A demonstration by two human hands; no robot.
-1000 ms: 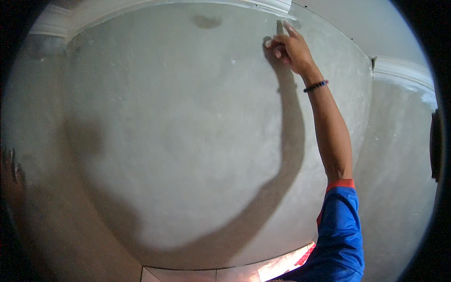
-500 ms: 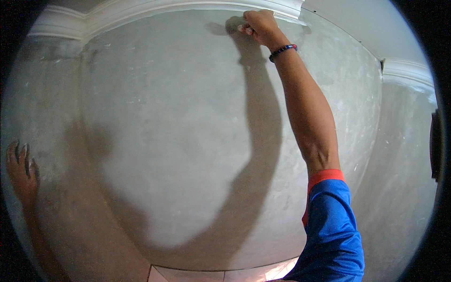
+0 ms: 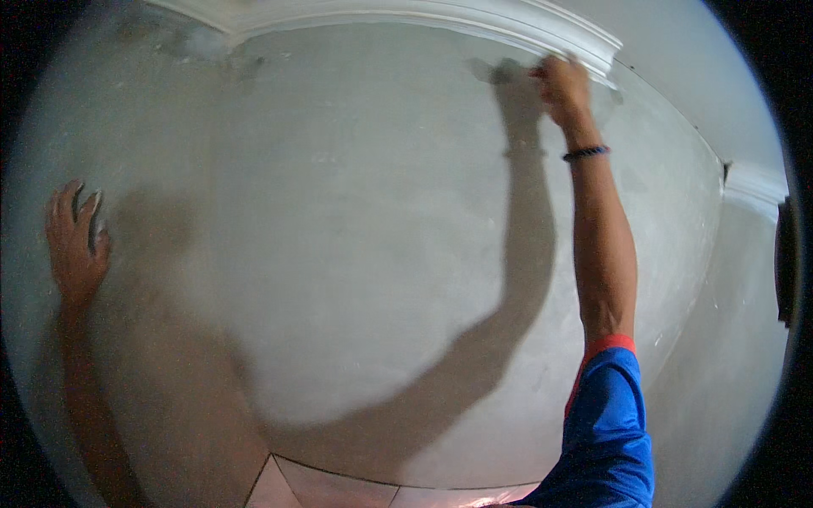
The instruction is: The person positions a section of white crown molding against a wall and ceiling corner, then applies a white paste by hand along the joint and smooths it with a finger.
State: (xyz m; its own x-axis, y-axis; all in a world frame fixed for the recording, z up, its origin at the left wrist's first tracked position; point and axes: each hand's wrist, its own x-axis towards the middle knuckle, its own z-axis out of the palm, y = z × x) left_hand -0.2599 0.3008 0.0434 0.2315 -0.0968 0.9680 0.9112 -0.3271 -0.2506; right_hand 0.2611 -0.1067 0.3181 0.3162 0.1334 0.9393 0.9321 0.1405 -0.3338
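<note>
My right hand (image 3: 562,90) is raised to the lower edge of a white moulded cornice (image 3: 440,19), close to where the strip ends. Its fingers are curled and somewhat blurred, and whatever they pinch is hidden. A thin shape juts from the hand's shadow on the grey plastered wall (image 3: 364,212). At the far left, my left hand (image 3: 78,241) rests against the wall with fingers spread, whitish at the tips, holding nothing.
Another length of cornice (image 3: 754,182) begins at the right, past a gap along the ceiling (image 3: 677,59). Pale tiles (image 3: 339,484) show at the bottom. A dark object (image 3: 783,262) stands at the right rim. My arm's shadow crosses the wall.
The view has swung left, so wall and cornice sit farther right in the picture. My right hand remains by the cornice's lower edge, a little nearer its end. My left hand shows more fully.
</note>
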